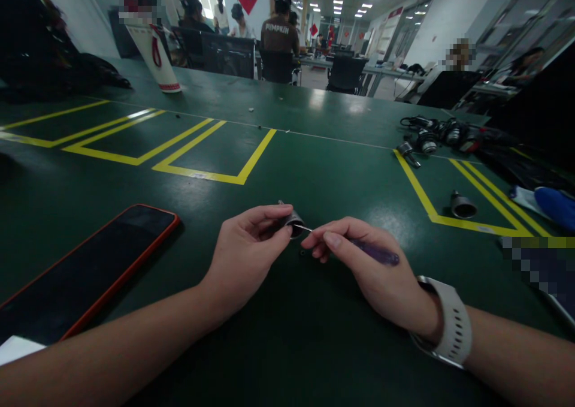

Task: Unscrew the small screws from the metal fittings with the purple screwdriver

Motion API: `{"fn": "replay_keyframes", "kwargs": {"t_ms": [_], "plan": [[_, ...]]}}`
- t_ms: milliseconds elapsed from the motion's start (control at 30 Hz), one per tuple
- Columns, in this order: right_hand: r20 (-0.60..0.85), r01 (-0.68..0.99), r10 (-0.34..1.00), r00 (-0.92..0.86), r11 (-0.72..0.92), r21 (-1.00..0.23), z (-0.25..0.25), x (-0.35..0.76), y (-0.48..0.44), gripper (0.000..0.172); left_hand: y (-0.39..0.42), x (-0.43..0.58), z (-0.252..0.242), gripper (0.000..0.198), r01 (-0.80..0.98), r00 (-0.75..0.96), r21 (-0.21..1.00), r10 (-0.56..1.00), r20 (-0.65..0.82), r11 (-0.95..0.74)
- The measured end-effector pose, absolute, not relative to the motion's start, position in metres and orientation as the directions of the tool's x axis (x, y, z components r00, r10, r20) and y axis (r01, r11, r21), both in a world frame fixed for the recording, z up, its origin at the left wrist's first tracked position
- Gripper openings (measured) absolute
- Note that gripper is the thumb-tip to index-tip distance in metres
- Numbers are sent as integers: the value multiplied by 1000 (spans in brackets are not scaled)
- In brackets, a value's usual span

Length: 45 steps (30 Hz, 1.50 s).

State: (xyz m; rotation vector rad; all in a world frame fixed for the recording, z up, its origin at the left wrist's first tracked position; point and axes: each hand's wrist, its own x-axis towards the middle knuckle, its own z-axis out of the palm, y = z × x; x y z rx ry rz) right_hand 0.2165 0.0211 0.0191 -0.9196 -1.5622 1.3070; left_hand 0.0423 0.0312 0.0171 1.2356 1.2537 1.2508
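Between the thumb and fingers of my left hand (249, 251) is a small grey metal cup-shaped part (295, 220), its open end turned to the right. My right hand (363, 263) grips a screwdriver (376, 252) with a dark purple handle. The thin shaft points left, and its tip is at the mouth of the metal part; how deep it reaches cannot be made out. A tiny dark piece (302, 253) lies on the green table (287, 347) just below. A similar metal part (462, 206) rests at the right inside yellow tape lines.
A phone with an orange edge (108, 263) lies at the left. Dark metal parts (429, 137) are heaped at the back right, near a blue object (557, 206). A white cup (155, 56) stands at the back left. People sit beyond the table.
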Motion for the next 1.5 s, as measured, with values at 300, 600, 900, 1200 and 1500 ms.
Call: {"fn": "replay_keyframes", "kwargs": {"t_ms": [300,600,900,1200,1500], "plan": [[340,222,861,-378,441,-869,25,215,14,18,32,40,16,20,164,-50,981,992,112,-102],[375,263,846,-380,487,-833,24,214,13,18,31,40,14,21,165,-47,979,991,126,-117],[476,282,769,-427,614,-737,24,216,8,23,31,42,17,17,186,-54,972,986,156,-143],[491,297,759,-428,631,-717,25,215,8,21,30,42,17,18,181,-44,974,988,148,-138],[493,329,737,-463,659,-676,24,214,11,16,32,40,15,32,193,2,970,988,152,-150]]}}
